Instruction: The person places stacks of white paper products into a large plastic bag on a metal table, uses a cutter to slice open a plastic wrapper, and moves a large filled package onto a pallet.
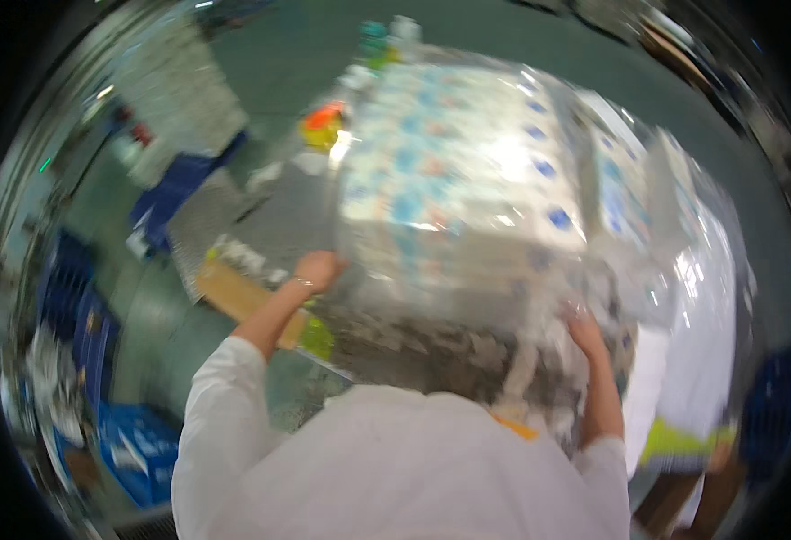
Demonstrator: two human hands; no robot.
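Head view is blurred: the left hand (pixel 319 270) and right hand (pixel 584 326) press against the near corners of a large plastic-wrapped stack of white-and-blue packs (pixel 467 180), fingers half hidden in film, so their grip is unclear. Between and beyond the hands, the stack stretches away over a green floor (pixel 287 63), its base hidden.
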